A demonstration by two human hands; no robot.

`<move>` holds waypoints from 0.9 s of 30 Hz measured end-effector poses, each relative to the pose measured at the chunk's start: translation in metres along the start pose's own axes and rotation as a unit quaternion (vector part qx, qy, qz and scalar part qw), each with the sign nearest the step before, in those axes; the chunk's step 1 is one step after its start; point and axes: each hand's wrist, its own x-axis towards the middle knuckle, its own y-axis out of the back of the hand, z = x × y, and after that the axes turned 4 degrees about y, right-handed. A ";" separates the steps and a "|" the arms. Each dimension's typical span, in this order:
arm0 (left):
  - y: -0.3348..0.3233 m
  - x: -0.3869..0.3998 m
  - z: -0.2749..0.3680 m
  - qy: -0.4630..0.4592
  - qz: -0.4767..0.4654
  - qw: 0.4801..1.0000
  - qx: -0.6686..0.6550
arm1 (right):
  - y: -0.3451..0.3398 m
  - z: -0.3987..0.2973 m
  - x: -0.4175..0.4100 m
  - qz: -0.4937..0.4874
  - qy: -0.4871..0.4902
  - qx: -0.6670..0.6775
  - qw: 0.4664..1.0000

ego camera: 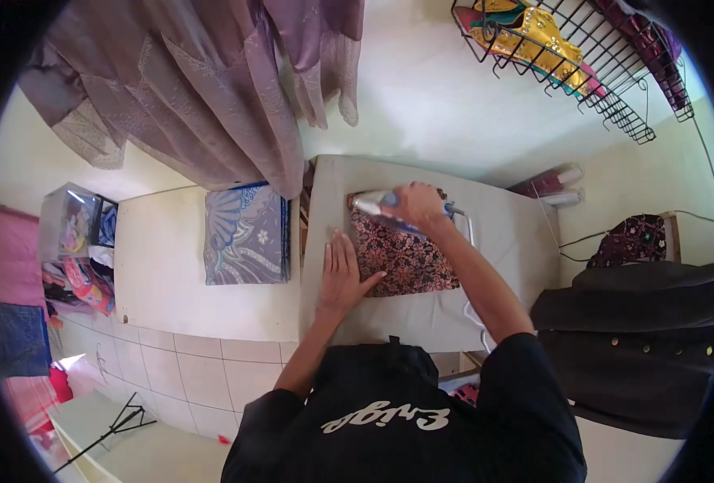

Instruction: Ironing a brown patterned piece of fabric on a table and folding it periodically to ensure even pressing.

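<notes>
My right hand [420, 205] is closed around the handle of a clothes iron [372, 205], which rests over the upper part of a folded dark cloth with a reddish floral pattern [405, 259]. A cord runs from the back of the iron down past my right forearm. My left hand [343, 275] lies palm down at the cloth's left edge, its fingers apart and the thumb over the fabric. Beneath them is a table covered with a light grey cloth [508, 253]. To the left, a folded grey-blue patterned cloth [248, 235] lies on a pale tabletop [158, 265].
Mauve garments [212, 102] hang above the left tabletop. A black wire rack [538, 54] holding a yellow embroidered item is mounted at upper right. Dark garments [628, 350] hang at right. A clear plastic box [70, 223] and piled clothes [85, 284] are at far left.
</notes>
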 end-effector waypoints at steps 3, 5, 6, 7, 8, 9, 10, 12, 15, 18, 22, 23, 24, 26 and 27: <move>-0.001 0.002 -0.001 -0.013 -0.002 1.000 0.027 | 0.007 0.002 -0.014 -0.078 0.195 -0.021 0.977; 0.000 0.002 0.001 -0.032 -0.005 0.998 0.052 | 0.001 0.010 -0.010 -0.051 0.058 0.013 0.997; 0.001 0.002 0.003 -0.026 -0.006 0.998 0.049 | -0.004 0.018 -0.004 -0.028 -0.019 0.022 0.999; 0.001 0.000 0.003 -0.016 -0.006 0.999 0.047 | 0.000 0.025 0.001 -0.024 -0.025 0.023 0.999; 0.002 -0.003 0.003 -0.023 -0.007 0.999 0.048 | 0.004 0.033 0.002 -0.007 -0.084 0.050 0.995; 0.002 -0.003 0.004 -0.016 -0.009 0.999 0.036 | 0.007 0.044 0.004 0.011 -0.140 0.075 0.987; 0.001 -0.001 0.006 -0.008 -0.012 1.000 0.023 | 0.008 0.051 0.000 0.004 -0.172 0.098 0.980; 0.000 0.001 0.004 -0.008 -0.014 0.999 0.028 | 0.010 0.056 -0.017 -0.001 -0.202 0.094 0.975; -0.002 0.000 0.002 -0.008 -0.013 1.000 0.025 | 0.017 0.056 -0.040 -0.033 -0.224 0.081 0.971; 0.004 0.001 0.001 -0.009 -0.019 1.000 0.023 | 0.036 0.051 -0.075 -0.101 -0.108 0.057 0.987; 0.004 0.000 -0.007 -0.054 -0.032 0.996 0.063 | 0.035 0.073 -0.096 -0.195 0.067 0.064 0.976; 0.003 0.000 -0.007 -0.055 -0.035 0.996 0.064 | 0.033 0.079 -0.095 -0.214 0.077 0.090 0.970; 0.007 0.001 -0.004 -0.051 -0.040 0.997 0.050 | 0.036 0.081 -0.090 -0.213 0.070 0.079 0.971; 0.009 0.001 -0.003 -0.046 -0.045 0.997 0.040 | 0.045 0.073 -0.081 -0.198 0.059 0.089 0.974; 0.010 0.001 -0.003 -0.042 -0.047 0.998 0.028 | 0.047 0.070 -0.078 -0.183 0.049 0.095 0.977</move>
